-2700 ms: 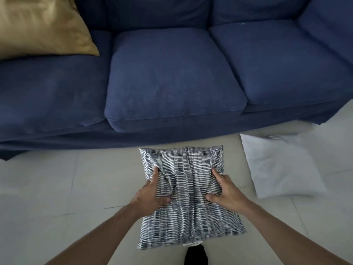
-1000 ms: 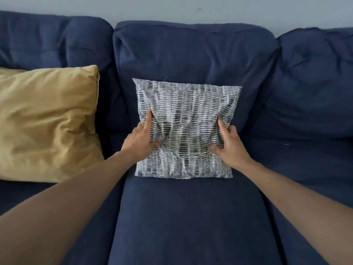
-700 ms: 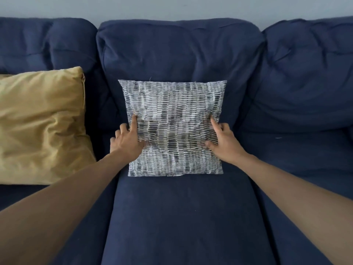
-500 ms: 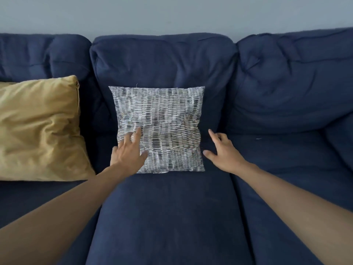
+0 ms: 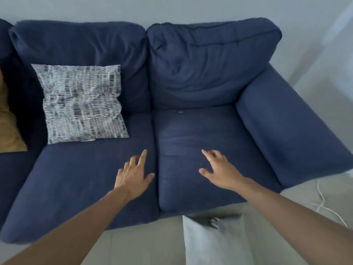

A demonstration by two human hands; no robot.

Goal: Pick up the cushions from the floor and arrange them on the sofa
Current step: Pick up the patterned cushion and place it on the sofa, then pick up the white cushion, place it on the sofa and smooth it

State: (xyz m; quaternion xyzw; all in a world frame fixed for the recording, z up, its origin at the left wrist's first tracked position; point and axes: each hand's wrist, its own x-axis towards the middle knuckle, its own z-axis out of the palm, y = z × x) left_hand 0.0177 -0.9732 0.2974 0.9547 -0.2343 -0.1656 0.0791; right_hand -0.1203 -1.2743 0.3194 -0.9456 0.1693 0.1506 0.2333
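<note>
The black-and-white patterned cushion (image 5: 82, 104) leans upright against the back of the dark blue sofa (image 5: 200, 73), on the middle seat. A gold cushion (image 5: 8, 129) shows at the left edge on the sofa. A pale grey cushion (image 5: 215, 243) lies on the floor in front of the right seat, partly cut off by the frame's bottom. My left hand (image 5: 134, 176) hovers open over the middle seat's front right corner, holding nothing. My right hand (image 5: 219, 170) is open above the right seat, fingers spread.
The sofa's right armrest (image 5: 292, 127) borders the right seat. A white cable (image 5: 324, 203) trails on the tiled floor to the right of the sofa. A pale wall rises behind the sofa.
Both hands let go of the patterned cushion and drew back toward me. The view swung right, so the right seat, armrest and the grey floor cushion came into sight.
</note>
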